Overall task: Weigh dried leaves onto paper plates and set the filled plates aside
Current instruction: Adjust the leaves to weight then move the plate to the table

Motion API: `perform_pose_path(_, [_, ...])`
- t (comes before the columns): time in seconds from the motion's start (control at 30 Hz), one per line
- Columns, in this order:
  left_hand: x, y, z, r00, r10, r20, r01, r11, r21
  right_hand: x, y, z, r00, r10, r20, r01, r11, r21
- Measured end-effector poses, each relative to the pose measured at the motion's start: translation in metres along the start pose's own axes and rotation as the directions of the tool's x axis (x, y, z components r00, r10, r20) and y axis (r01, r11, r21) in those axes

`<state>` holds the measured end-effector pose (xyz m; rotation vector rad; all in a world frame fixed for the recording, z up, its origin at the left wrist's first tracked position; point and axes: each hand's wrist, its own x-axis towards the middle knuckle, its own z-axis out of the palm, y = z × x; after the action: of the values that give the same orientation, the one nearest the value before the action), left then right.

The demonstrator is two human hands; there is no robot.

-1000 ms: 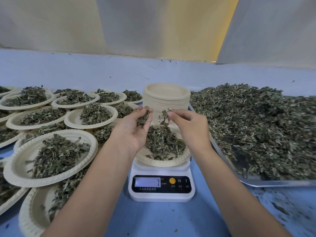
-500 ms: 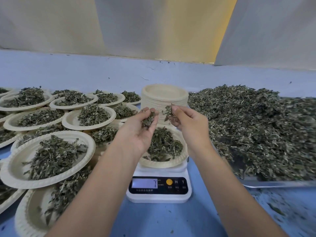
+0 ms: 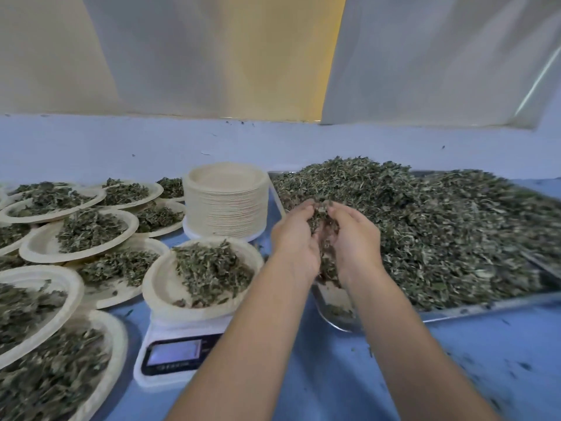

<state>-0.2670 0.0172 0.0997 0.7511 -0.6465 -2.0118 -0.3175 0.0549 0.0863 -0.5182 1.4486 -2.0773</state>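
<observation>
Head view: dried leaves (image 3: 321, 215) cupped between left hand (image 3: 296, 243) and right hand (image 3: 355, 243) (above tray (image 3: 461, 308)).

Soft diffuse light, warm glow through far curtain (image 3: 282, 56). Shadows faint. Motion blur overall, near-left plates (image 3: 45, 375) smeared. Wide-angle bending at edges.

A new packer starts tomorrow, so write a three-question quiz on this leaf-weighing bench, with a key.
1. True or false: the paper plate on the digital scale already holds dried leaves.
2. Fill in: seen from the person, the stack of empty plates stands directly ___ the scale.
3. Choose: the left hand and right hand, cupping leaves together, are over A) the scale, B) the metal tray of loose leaves, C) the stack of empty plates.
Key: 1 true; 2 behind; 3 B.
</observation>
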Motion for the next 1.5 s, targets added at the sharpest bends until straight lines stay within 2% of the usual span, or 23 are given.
perform_pose_path(0.13, [0.007,-0.027,0.009,0.991,-0.127,0.049,0.110,0.958,0.266,0.012,0.000,-0.031,0.994,0.046,-0.100,-0.060,0.987,-0.148])
perform_pose_path(0.27, [0.002,-0.030,0.009,0.982,-0.143,0.123,0.080,0.907,0.413,0.017,0.005,-0.043,0.992,0.041,-0.116,-0.064,0.978,-0.200])
perform_pose_path(0.4, [0.003,-0.028,0.005,0.976,-0.122,0.180,0.044,0.922,0.385,0.019,0.008,-0.041,0.995,0.036,-0.089,-0.048,0.990,-0.136])
perform_pose_path(0.6, [-0.003,-0.012,-0.007,0.974,-0.089,0.209,0.042,0.975,0.219,0.012,0.008,-0.024,1.000,0.019,-0.025,-0.019,1.000,0.002])
perform_pose_path(0.83, [-0.016,0.035,-0.040,0.982,0.028,0.187,-0.070,0.973,0.219,-0.002,0.020,0.030,0.999,0.037,-0.002,-0.036,0.995,0.095])
perform_pose_path(0.9, [-0.020,0.053,-0.053,0.981,0.101,0.168,-0.144,0.953,0.265,-0.009,0.024,0.047,0.999,0.036,0.032,-0.039,0.996,0.082])
perform_pose_path(1.03, [-0.028,0.093,-0.092,0.959,0.254,0.124,-0.282,0.849,0.446,-0.022,0.039,0.075,0.996,0.005,0.086,0.000,0.998,-0.057])
perform_pose_path(1.17, [-0.035,0.124,-0.131,0.939,0.337,0.072,-0.328,0.806,0.492,-0.030,0.057,0.084,0.992,-0.031,0.125,0.061,0.967,-0.245])
perform_pose_path(1.3, [-0.036,0.131,-0.160,0.929,0.371,-0.019,-0.304,0.789,0.533,-0.028,0.065,0.081,0.986,-0.078,0.149,0.129,0.918,-0.375])
perform_pose_path(1.5, [-0.022,0.117,-0.179,0.912,0.325,-0.251,-0.139,0.820,0.555,-0.024,0.073,0.071,0.983,-0.030,0.182,0.115,0.874,-0.472])
